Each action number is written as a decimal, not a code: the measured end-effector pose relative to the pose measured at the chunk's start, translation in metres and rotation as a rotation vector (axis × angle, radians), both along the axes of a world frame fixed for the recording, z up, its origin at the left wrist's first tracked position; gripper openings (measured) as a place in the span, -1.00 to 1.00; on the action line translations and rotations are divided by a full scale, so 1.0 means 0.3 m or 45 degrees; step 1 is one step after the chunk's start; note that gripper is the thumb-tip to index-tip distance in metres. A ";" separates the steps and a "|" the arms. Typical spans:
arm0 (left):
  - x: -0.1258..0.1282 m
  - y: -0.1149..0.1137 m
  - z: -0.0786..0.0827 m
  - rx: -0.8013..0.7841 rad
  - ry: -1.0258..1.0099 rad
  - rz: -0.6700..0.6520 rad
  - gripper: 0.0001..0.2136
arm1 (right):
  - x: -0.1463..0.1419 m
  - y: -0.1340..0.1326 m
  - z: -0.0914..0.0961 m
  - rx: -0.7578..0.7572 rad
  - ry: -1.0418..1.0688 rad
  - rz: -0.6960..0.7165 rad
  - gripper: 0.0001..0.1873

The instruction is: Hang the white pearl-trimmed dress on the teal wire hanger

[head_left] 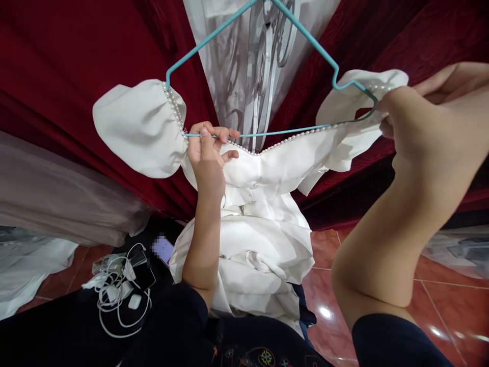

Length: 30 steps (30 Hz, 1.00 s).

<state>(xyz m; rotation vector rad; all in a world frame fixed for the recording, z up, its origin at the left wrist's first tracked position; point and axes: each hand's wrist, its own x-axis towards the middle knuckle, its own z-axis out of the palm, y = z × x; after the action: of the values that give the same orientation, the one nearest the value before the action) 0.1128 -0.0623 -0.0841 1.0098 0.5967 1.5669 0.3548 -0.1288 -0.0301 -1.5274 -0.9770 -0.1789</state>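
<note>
A white dress (pixel 244 244) with puffed sleeves and a pearl-trimmed neckline spreads below a light blue clothes hanger (pixel 305 31). Its left sleeve (pixel 139 127) sits over one end of the hanger, while the right sleeve (pixel 340 148) is at the other end. My left hand (pixel 209 148) is closed around the hanger's bottom bar near the left sleeve, with some fingers partly extended. At the hanger's right corner, my right hand (pixel 416 109) pinches the pearl-edged part of the dress; its fingertips are partly hidden. The skirt lies bunched over my lap.
Dark red curtains (pixel 84 46) hang in front, with white hangers (pixel 265 66) between them. To the left, white cables (pixel 110 300), a small white case (pixel 134 302) and a lit phone (pixel 164 248) lie on a black surface. Red floor tiles (pixel 324 285) show at right.
</note>
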 end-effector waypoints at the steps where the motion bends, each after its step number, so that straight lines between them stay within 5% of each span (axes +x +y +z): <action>1: 0.001 0.006 -0.003 -0.007 -0.002 -0.002 -0.76 | -0.014 -0.018 0.004 -0.061 0.014 0.031 -0.72; 4: 0.005 0.014 -0.010 -0.014 -0.008 -0.026 -0.78 | -0.039 -0.001 0.034 -0.037 0.014 0.162 -0.78; 10: 0.006 -0.003 -0.001 -0.048 0.073 0.022 -0.74 | -0.048 0.191 0.055 0.252 -0.078 0.259 -0.71; 13: 0.001 -0.010 0.004 -0.033 0.074 0.022 -0.76 | -0.126 0.162 0.022 0.410 -0.031 0.478 -0.84; 17: -0.008 -0.002 0.005 -0.021 0.073 0.011 -0.77 | -0.294 0.035 -0.060 0.643 -0.046 0.486 -0.90; 22: -0.009 0.005 -0.007 -0.011 0.032 -0.024 -0.78 | -0.429 0.026 -0.249 0.057 -0.057 0.817 -0.64; 26: 0.010 -0.032 -0.034 -0.052 0.073 -0.095 -0.79 | -0.421 0.086 -0.344 0.203 -0.083 0.695 -0.70; 30: 0.015 -0.116 -0.062 -0.020 0.122 -0.223 -0.72 | -0.406 0.093 -0.321 0.280 0.029 0.583 -0.79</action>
<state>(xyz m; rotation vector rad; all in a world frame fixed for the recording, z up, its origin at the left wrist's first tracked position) 0.1174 -0.0971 -0.1027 1.0998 0.5693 1.3648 0.2331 -0.1008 -0.1265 -1.0726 -1.2190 0.0563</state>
